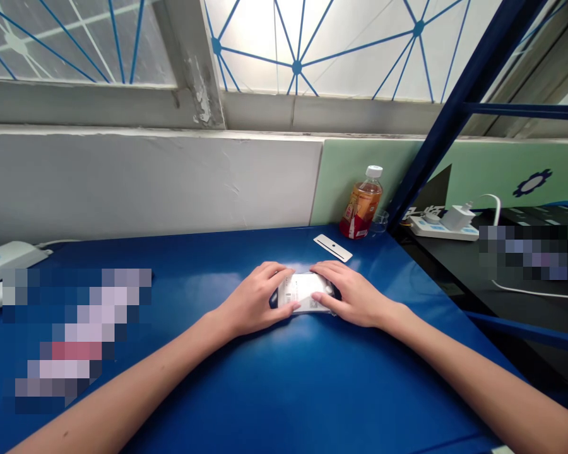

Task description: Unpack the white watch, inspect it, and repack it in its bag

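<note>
A small white box (303,291) with fine print and a square code, apparently in shiny clear film, lies flat on the blue table (265,391). Its left end is between the thumb and fingers of my left hand (255,297). At the opposite end my right hand (355,291) grips it the same way, thumb resting on the near top edge. Both hands are closed around the box, and its two ends are partly hidden beneath them. Just behind my right hand lies a flat white card (333,248) with a dark line and a dot.
A bottle of orange drink (361,205) with a white cap stands at the back right, beside a blue metal post (447,116). White power strips sit at the left edge (12,260) and on the black desk (515,309) to the right. A blurred-out patch (85,328) covers something at left.
</note>
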Available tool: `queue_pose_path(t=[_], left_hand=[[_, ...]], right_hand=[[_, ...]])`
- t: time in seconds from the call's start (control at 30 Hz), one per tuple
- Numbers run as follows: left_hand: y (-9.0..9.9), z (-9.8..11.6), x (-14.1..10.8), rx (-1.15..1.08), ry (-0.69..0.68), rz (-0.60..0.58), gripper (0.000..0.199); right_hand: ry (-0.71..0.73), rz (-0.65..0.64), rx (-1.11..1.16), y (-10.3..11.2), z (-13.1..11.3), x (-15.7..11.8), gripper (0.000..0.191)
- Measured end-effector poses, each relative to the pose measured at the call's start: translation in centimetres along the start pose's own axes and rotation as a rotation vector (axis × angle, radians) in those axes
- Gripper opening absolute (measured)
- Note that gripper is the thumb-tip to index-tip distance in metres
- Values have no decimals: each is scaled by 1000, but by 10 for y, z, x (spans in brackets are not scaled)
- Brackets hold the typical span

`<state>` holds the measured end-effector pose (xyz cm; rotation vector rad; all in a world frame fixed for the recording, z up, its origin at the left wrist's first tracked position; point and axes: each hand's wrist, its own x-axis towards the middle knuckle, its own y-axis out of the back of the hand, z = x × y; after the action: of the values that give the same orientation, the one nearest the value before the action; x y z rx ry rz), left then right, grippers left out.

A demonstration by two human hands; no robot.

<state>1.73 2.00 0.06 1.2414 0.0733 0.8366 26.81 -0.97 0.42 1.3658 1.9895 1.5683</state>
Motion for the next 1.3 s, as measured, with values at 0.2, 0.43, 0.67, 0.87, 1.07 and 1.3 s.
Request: queue_pose_path(t=[0.2, 0.43, 0.67, 0.87, 1.07, 1.3], left_hand=[[-1, -2, 0, 9, -7, -33, 57], [-2, -3, 2, 2, -17, -27, 51], [-1, -2, 3, 5, -19, -51, 48], [-1, -1, 2, -8, -8, -46, 50], [-1, 1, 3, -26, -1, -52, 46], [1, 4, 4, -40, 8, -50, 44]], right_hand=[[27, -72, -25, -2, 0, -2, 41], [21, -140, 53, 3, 4, -1, 44], [37, -191, 148, 12, 4, 1, 42], [33, -258, 268, 17, 9, 2, 42], [24, -279, 289, 17, 13, 2, 44], [-20, -247, 312, 14, 16, 1, 48]])
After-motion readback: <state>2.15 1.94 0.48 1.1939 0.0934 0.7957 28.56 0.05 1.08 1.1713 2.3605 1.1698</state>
